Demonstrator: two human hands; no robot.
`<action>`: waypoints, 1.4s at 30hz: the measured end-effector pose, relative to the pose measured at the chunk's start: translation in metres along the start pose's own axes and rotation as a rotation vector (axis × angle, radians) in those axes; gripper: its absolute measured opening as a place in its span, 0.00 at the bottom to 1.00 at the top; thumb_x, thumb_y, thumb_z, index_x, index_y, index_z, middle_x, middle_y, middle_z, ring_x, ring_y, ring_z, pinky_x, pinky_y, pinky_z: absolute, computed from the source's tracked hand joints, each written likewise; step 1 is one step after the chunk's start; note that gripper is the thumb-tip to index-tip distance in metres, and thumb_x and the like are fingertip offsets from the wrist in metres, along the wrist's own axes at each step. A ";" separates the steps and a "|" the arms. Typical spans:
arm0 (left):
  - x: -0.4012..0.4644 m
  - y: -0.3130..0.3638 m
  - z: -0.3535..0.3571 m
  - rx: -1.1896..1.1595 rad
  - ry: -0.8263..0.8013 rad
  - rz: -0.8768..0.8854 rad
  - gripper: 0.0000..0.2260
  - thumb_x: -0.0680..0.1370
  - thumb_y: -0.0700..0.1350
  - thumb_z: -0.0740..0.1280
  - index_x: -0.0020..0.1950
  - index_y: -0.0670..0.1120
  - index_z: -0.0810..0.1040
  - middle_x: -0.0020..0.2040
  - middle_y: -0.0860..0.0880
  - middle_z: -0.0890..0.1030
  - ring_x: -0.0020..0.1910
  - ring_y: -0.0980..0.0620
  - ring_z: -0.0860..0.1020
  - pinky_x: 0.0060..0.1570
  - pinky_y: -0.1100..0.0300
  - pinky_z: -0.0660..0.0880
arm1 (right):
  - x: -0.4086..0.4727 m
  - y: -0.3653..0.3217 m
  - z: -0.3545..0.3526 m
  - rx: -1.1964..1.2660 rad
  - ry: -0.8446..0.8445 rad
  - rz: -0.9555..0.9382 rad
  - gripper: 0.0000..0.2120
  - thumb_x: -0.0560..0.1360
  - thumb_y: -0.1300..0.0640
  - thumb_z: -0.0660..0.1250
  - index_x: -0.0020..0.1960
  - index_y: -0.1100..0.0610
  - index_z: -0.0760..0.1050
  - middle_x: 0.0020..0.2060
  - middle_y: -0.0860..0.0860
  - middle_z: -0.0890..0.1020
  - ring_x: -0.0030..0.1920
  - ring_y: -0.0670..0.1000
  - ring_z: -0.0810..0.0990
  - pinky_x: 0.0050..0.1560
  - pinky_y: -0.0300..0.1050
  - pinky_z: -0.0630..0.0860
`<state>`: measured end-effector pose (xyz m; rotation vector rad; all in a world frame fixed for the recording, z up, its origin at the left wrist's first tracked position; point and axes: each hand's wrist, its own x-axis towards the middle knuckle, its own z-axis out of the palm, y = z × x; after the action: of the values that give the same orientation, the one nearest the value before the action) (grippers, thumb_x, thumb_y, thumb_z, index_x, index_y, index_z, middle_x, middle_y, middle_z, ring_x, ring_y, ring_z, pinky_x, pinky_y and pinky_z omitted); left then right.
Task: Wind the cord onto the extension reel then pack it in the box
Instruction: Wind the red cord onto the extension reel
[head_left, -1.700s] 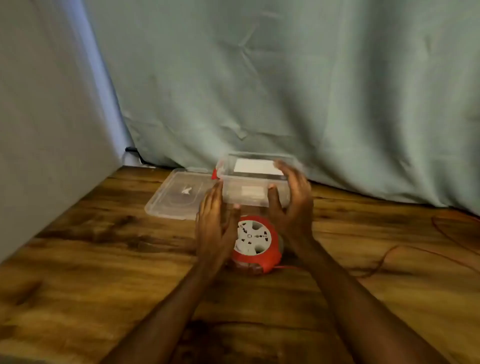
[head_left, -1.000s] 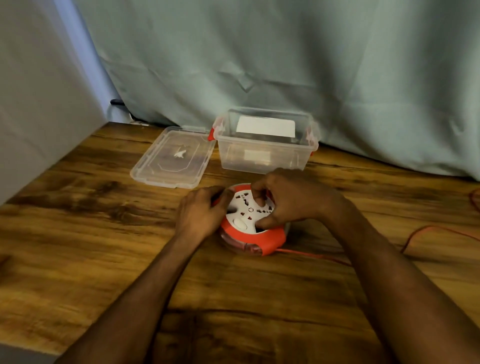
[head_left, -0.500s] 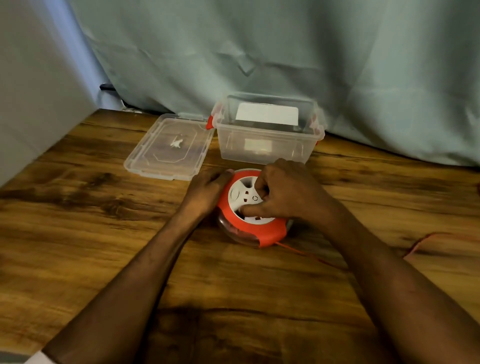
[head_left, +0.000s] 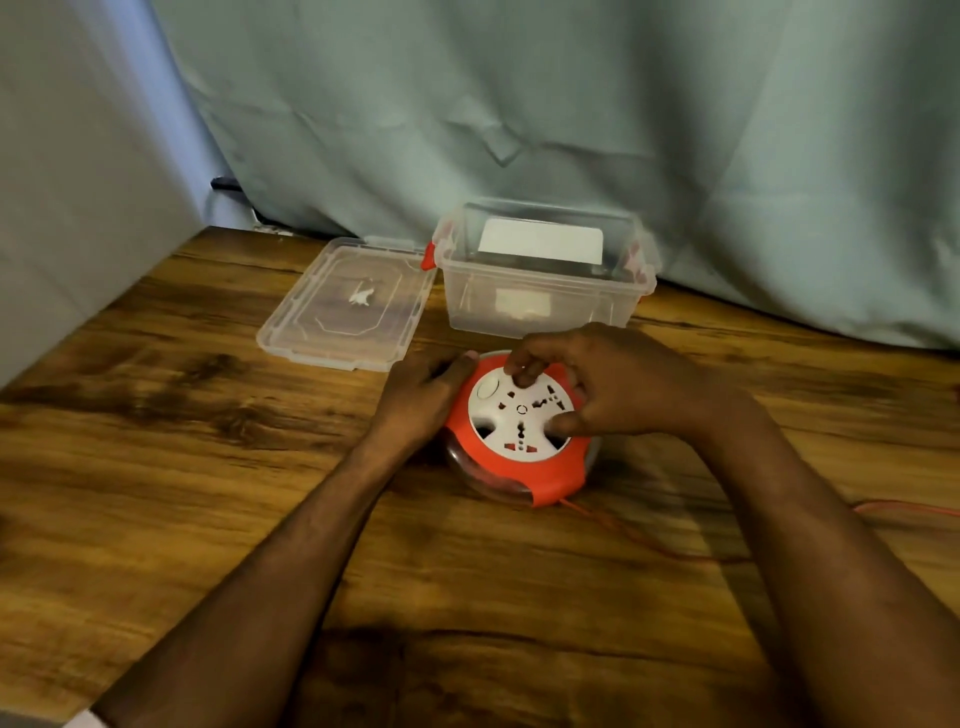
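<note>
Head view, frame centre: left hand (head_left: 422, 396) grips the extension reel (head_left: 519, 431) by its side, right hand (head_left: 610, 387) pinches its white hub (fingers in recesses); cord (head_left: 639, 540) trails right, open box (head_left: 543, 283) behind.

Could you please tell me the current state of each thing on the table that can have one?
extension reel: flat on the table, socket face up.
cord: partly unwound, trailing right.
box: open, upright.
lid: off, flat left of the box.
left hand: holds the reel's rim.
right hand: fingers curled on the white socket face.
</note>
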<state>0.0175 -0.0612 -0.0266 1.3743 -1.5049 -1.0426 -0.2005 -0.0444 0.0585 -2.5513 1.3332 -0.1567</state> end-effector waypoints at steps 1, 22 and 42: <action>-0.001 0.000 0.000 -0.002 0.003 0.002 0.10 0.84 0.53 0.63 0.52 0.57 0.85 0.45 0.58 0.86 0.47 0.58 0.85 0.49 0.60 0.80 | 0.000 0.000 0.001 0.003 0.005 0.002 0.31 0.65 0.48 0.79 0.64 0.37 0.70 0.58 0.35 0.80 0.54 0.41 0.77 0.38 0.36 0.74; -0.002 0.001 0.000 -0.018 0.034 0.007 0.10 0.84 0.52 0.63 0.51 0.58 0.84 0.43 0.58 0.87 0.42 0.61 0.86 0.45 0.62 0.81 | 0.007 -0.023 0.025 -0.188 0.149 -0.040 0.25 0.70 0.32 0.69 0.29 0.47 0.64 0.48 0.47 0.87 0.35 0.42 0.78 0.30 0.34 0.64; -0.005 0.004 0.000 -0.094 0.016 -0.021 0.11 0.84 0.51 0.65 0.50 0.53 0.87 0.42 0.52 0.89 0.41 0.55 0.87 0.44 0.59 0.80 | 0.001 -0.001 0.011 -0.034 0.040 -0.036 0.23 0.65 0.45 0.78 0.50 0.43 0.66 0.54 0.42 0.79 0.47 0.44 0.77 0.34 0.33 0.72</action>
<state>0.0168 -0.0564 -0.0229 1.3320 -1.4149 -1.0995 -0.1965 -0.0431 0.0477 -2.6145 1.3154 -0.1948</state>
